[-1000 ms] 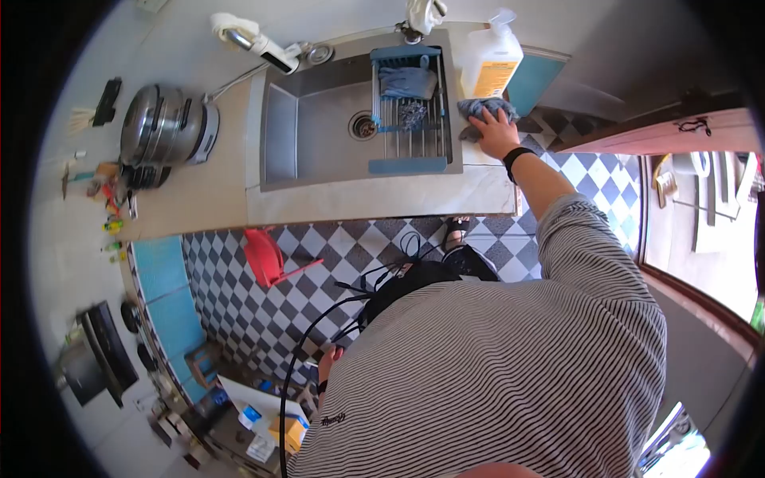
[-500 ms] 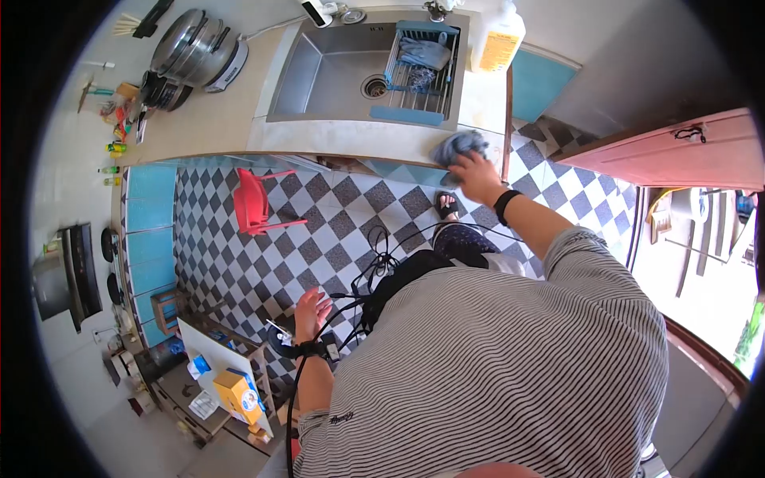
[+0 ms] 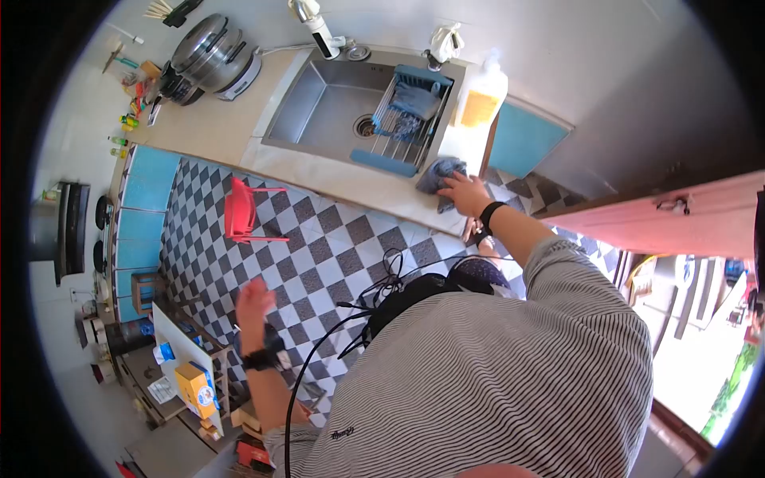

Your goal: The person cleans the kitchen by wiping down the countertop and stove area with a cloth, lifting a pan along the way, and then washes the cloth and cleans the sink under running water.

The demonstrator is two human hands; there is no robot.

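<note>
Checkered floor tiles [image 3: 335, 231] run up to a pale counter [image 3: 343, 177] in this kitchen. Nearest, to the left, the person's left hand [image 3: 255, 303] is out over those tiles, blurred but loosely open, with nothing visible in it; I'd guess it is held out for balance. Farther off and to the right, the right hand [image 3: 464, 193] lies on a grey-blue cloth [image 3: 438, 171] at the counter's near edge. Its fingers spread over the cloth, probably to press it broadly; the underside is hidden, so I can't tell whether they pinch it. Well to the left stands a red stool [image 3: 239, 213]. Beyond the cloth, a rack with 2 blue ends [image 3: 382, 162] spans the right part of the sink [image 3: 319, 99], likely so drips fall into the basin. Just right of that is a white bottle [image 3: 480, 95], within easy reach; a faucet [image 3: 320, 36] stands farthest.
</note>
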